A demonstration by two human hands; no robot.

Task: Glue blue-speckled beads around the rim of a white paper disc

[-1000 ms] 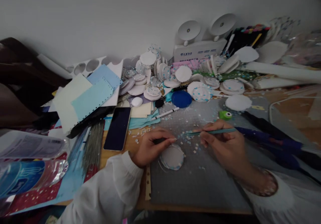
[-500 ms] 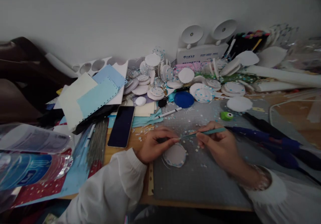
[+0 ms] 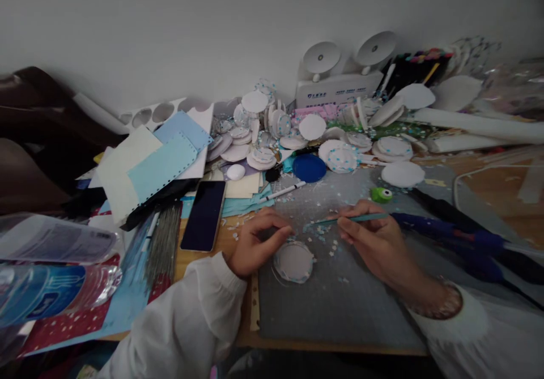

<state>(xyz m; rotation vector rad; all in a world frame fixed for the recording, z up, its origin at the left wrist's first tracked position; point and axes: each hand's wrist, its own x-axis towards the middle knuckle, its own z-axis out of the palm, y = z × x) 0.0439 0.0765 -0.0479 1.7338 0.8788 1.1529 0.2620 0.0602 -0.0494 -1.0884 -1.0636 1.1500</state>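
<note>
The right hand (image 3: 377,242) grips tweezers (image 3: 369,217); the left hand (image 3: 255,244), its grasp unclear, is just beside a white disc (image 3: 294,262).

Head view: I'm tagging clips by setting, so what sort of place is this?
Probably a craft workspace, perhaps at home: a gray cutting mat lies on the table, a heap of white discs sits behind it, and what looks like a glue gun is at the right.

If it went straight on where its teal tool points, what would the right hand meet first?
Probably the left hand, beyond the tip of the teal tool. Small bits lie near that tip, perhaps below the line; depth is unclear.
</note>
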